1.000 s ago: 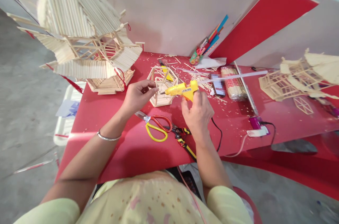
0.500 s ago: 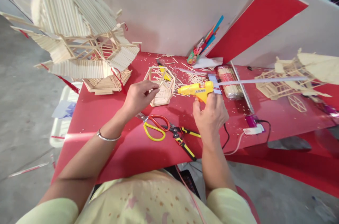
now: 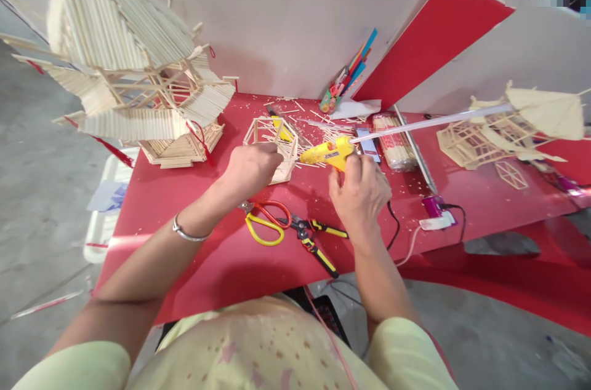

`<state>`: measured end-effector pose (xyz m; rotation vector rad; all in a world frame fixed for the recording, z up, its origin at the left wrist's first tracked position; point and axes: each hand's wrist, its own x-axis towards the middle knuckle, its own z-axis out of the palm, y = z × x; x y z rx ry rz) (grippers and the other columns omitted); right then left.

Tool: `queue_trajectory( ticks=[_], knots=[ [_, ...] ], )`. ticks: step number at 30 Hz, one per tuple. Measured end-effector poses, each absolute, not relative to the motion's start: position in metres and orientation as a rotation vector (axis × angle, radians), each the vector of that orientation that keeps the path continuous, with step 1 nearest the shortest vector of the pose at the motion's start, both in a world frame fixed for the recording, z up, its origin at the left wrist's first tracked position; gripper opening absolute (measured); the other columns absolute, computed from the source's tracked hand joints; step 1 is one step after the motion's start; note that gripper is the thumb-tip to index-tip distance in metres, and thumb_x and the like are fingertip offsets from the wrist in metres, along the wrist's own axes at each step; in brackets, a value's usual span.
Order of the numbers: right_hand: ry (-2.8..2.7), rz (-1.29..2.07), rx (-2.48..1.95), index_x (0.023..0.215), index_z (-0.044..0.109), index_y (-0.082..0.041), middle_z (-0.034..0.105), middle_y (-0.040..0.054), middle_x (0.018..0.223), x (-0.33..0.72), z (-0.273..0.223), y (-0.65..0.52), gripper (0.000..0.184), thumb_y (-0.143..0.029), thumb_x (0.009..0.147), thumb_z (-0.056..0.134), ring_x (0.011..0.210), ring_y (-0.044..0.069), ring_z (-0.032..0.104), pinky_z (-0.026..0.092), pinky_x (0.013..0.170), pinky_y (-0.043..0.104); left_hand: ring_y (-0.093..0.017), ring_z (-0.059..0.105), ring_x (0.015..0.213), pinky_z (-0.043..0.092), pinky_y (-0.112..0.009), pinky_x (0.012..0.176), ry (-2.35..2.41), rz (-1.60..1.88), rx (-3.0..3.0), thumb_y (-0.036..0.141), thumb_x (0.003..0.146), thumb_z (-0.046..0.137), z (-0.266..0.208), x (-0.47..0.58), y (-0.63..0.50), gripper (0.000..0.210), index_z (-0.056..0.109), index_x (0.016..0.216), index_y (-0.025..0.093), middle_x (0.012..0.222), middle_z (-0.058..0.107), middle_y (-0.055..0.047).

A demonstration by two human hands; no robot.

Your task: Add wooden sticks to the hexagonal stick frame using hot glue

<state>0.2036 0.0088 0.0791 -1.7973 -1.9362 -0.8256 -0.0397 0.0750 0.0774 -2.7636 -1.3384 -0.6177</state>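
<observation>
Two hands here, well apart; clock centred on the stick frame point(image 3: 289, 162), which stands mid-view on the red table point(image 3: 148, 205). Frame is pale wood, roughly hexagonal, open: thin posts, thin top ring, slatted floor. Our left hand point(image 3: 253, 171) comes in from 7–8 o'clock, fingers bent, covering part of the frame's near side. Can't tell if they touch it or pinch anything. Our right hand point(image 3: 360, 193), at 4 o'clock, is wrapped round the grip of a yellow glue gun point(image 3: 329, 154). Nozzle aims at 9, just beside the frame; contact unclear. Long translucent glue stick point(image 3: 429, 124) juts from its rear.

Containers: green patterned cup point(image 3: 329, 101) at 1–2, stuffed with pens and blue strips. Clear plastic pack point(image 3: 396, 149) at 3, full of bundled sticks, red on the wrap.

Materials: loose sticks point(image 3: 335, 131) and pale crumbs scattered at 2. Big stick-built pavilion point(image 3: 133, 122) at 10: ribbed slat roofs, flared eaves, red tassels. Second stick model point(image 3: 501, 135) far out at 3. Metal scissors point(image 3: 250, 208) at 6, one red loop, one yellow. We have black-and-yellow cutters point(image 3: 302, 232) at 5, handles spread.
</observation>
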Motion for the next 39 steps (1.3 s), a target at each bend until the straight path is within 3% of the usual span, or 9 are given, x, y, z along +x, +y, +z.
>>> queue_trajectory(
  ticks=[5, 14, 23, 39],
  knots=[
    [-1.928, -0.749, -1.824, 0.125, 0.062, -0.015, 0.064, 0.014, 0.104, 0.2043, 0.0795, 0.0097, 0.035, -0.032, 0.098, 0.05, 0.093, 0.027, 0.06, 0.045, 0.078, 0.037, -0.018, 0.058, 0.07, 0.023, -0.031, 0.054, -1.368, -0.584, -2.779, 0.009, 0.089, 0.049, 0.076, -0.0388, 0.0748, 0.028, 0.072, 0.076, 0.018, 0.08, 0.068, -0.009],
    [-1.925, -0.669, -1.852, 0.129, 0.061, -0.014, 0.063, 0.0146, 0.104, 0.2061, 0.0771, 0.0106, 0.038, -0.032, 0.097, 0.049, 0.094, 0.028, 0.058, 0.044, 0.076, 0.037, -0.019, 0.062, 0.076, 0.036, -0.029, 0.061, -1.482, -0.844, -2.811, 0.014, 0.09, 0.052, 0.079, -0.0388, 0.0737, 0.025, 0.075, 0.083, 0.021, 0.082, 0.07, -0.007],
    [-1.908, -0.727, -1.818, 0.126, 0.061, -0.014, 0.064, 0.0137, 0.105, 0.2059, 0.0775, 0.0114, 0.035, -0.031, 0.098, 0.05, 0.092, 0.027, 0.06, 0.043, 0.076, 0.037, -0.02, 0.062, 0.074, 0.017, -0.033, 0.053, -1.404, -0.484, -2.731, 0.009, 0.088, 0.049, 0.0781, -0.0404, 0.0769, 0.026, 0.072, 0.077, 0.017, 0.082, 0.069, -0.011],
    [-1.867, -0.666, -1.856, 0.127, 0.061, -0.014, 0.063, 0.0134, 0.103, 0.2088, 0.0696, 0.0106, 0.038, -0.039, 0.099, 0.052, 0.092, 0.027, 0.059, 0.043, 0.074, 0.037, -0.022, 0.059, 0.07, 0.019, -0.034, 0.054, -1.363, -0.418, -2.747, 0.006, 0.086, 0.048, 0.076, -0.0384, 0.0782, 0.027, 0.07, 0.074, 0.017, 0.081, 0.067, -0.012]
  ],
)
